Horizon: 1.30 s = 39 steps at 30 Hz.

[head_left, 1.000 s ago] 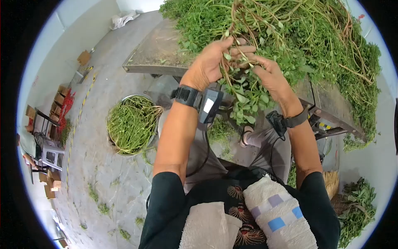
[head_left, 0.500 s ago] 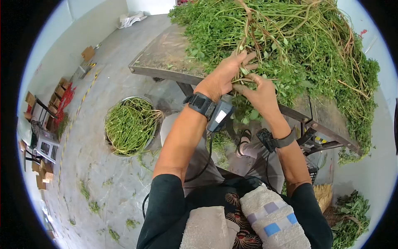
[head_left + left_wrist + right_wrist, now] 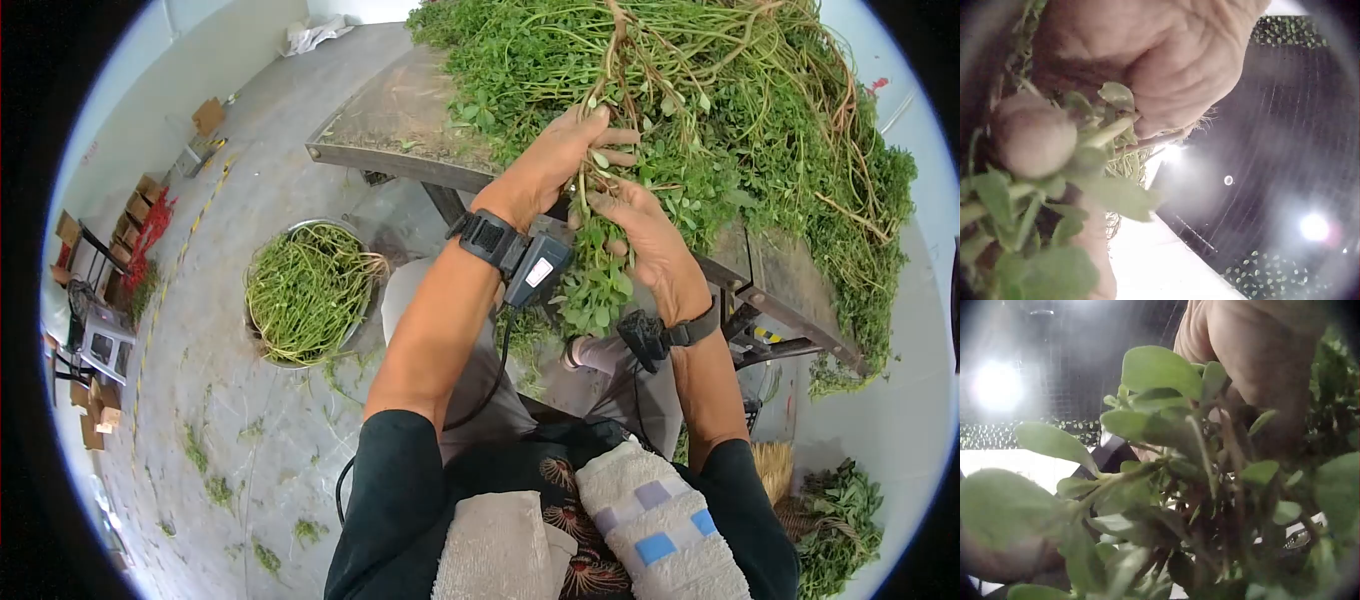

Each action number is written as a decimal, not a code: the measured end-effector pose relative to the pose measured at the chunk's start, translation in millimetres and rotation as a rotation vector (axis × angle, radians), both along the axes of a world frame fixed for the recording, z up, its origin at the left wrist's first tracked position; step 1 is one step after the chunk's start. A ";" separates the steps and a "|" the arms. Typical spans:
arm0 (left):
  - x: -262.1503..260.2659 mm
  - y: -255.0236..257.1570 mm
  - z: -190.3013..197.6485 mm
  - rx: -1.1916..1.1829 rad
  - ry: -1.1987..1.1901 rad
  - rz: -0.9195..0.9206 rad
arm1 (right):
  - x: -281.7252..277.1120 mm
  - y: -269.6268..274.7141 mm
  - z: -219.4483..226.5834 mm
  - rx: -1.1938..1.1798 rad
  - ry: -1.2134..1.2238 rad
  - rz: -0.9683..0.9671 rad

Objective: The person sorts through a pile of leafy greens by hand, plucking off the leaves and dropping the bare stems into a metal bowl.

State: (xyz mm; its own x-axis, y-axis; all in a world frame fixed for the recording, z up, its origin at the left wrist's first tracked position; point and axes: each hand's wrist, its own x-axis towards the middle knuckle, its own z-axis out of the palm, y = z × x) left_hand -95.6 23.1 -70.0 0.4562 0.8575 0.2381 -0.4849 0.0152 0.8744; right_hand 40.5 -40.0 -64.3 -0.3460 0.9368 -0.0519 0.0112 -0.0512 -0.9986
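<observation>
A purslane bunch with rounded green leaves and reddish stems hangs between both hands at the table's front edge. My left hand grips its stems, with the other fingers spread over the plant. Just to the right and lower, my right hand pinches stems between thumb and fingers. In the left wrist view, a fingertip presses close to a pale stem among the leaves. Leaves cover much of the right wrist view and partly hide the fingers. Behind the hands, a large heap of purslane spreads across the table.
The wooden table has a metal-edged front. A round basin full of green stems stands on the floor to the left. Loose sprigs are scattered there. More greenery lies at the lower right. Cardboard boxes line the left wall.
The head view has shifted slightly. My right hand has moved down from beside the left fingers, and the leafy end, mostly hidden half a second ago, shows again below the hands.
</observation>
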 end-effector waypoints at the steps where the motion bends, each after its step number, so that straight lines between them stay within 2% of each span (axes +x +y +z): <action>1: -0.2 -0.3 -0.4 -0.002 0.001 -0.001 | 1.8 3.5 -4.7 -0.009 0.013 0.015; 4: -0.7 1.2 -2.6 0.059 0.065 0.086 | 5.2 2.1 -5.4 -0.041 -0.005 0.049; 6: -1.7 3.6 -3.2 0.136 0.196 0.172 | 6.1 -0.6 -0.7 -0.058 -0.037 0.073; 8: -0.3 5.1 -4.4 0.153 0.188 0.214 | 6.3 -2.1 2.8 -0.024 -0.220 0.083; 9: 1.2 6.9 -7.1 0.170 0.180 0.256 | 6.5 -1.4 2.7 -0.022 -0.222 0.089; 11: 8.1 10.1 -11.6 0.182 0.132 0.306 | 9.2 2.3 -1.1 0.248 -0.359 0.023; 13: 13.4 12.4 -13.3 0.143 0.085 0.359 | 20.8 22.7 -14.1 0.270 -0.393 -0.017; 14: 17.6 13.4 -14.5 0.247 0.184 0.490 | 28.5 32.5 -18.9 0.253 -0.319 -0.109; 15: 21.2 7.1 -11.7 0.247 0.185 0.488 | 32.6 37.1 -20.6 0.236 -0.244 -0.202; 16: 24.4 -3.7 -6.1 0.348 0.327 0.584 | 31.9 33.2 -6.5 0.048 -0.266 -0.351; 17: 28.2 -10.5 -1.6 0.448 0.469 0.680 | 31.9 34.4 -1.6 0.048 -0.265 -0.350; 18: 35.0 -9.9 -6.1 0.606 0.451 0.804 | 32.1 36.2 0.2 0.055 -0.156 -0.434; 19: 34.8 -5.6 -9.3 0.604 0.454 0.801 | 31.9 37.4 0.4 0.062 -0.046 -0.516; 20: 34.1 -0.4 -11.6 0.566 0.453 0.813 | 31.5 35.0 -0.9 0.060 -0.045 -0.518; 21: 32.8 3.5 -10.5 0.530 0.451 0.819 | 31.6 28.3 -3.9 0.121 -0.088 -0.383; 22: 23.8 11.6 -6.9 0.425 0.331 0.735 | 33.6 18.5 -7.6 0.182 -0.132 -0.254; 23: 19.2 15.0 -6.7 0.184 0.139 0.553 | 35.3 8.9 -10.6 0.243 -0.178 -0.127; 25: 17.1 15.6 -13.8 0.297 0.373 0.659 | 12.7 -11.5 -21.4 0.426 -0.290 0.003; 27: 3.3 32.7 -19.8 0.159 0.279 0.736 | 5.8 -49.6 1.0 0.781 -0.551 0.241; 28: -8.1 32.6 -11.1 0.019 0.170 0.654 | 6.5 -56.9 7.4 0.792 -0.553 0.245; 29: -15.4 27.4 -7.9 0.017 0.177 0.647 | 8.0 -67.6 8.7 0.664 -0.434 0.236; 30: -20.3 19.1 -2.3 -0.003 0.242 0.586 | 9.9 -74.5 8.2 0.536 -0.312 0.217; 31: -26.8 17.9 3.0 -0.012 0.298 0.536 | 16.2 -70.8 7.6 0.544 -0.311 0.209; 32: -33.9 18.6 6.1 0.037 0.441 0.492 | 27.4 -63.3 5.9 0.514 -0.328 0.073; 33: -34.6 19.2 6.7 0.038 0.440 0.495 | 37.7 -56.8 5.3 0.480 -0.345 -0.059; 35: -35.3 20.4 4.1 0.135 0.731 0.613 | 55.2 -49.1 5.9 0.470 -0.304 -0.120; 36: -35.0 20.0 3.3 0.204 0.779 0.660 | 60.1 -46.7 7.2 0.458 -0.264 -0.186; 39: -31.2 15.9 3.7 0.249 0.675 0.650 | 69.3 -33.8 22.1 0.421 -0.172 -0.283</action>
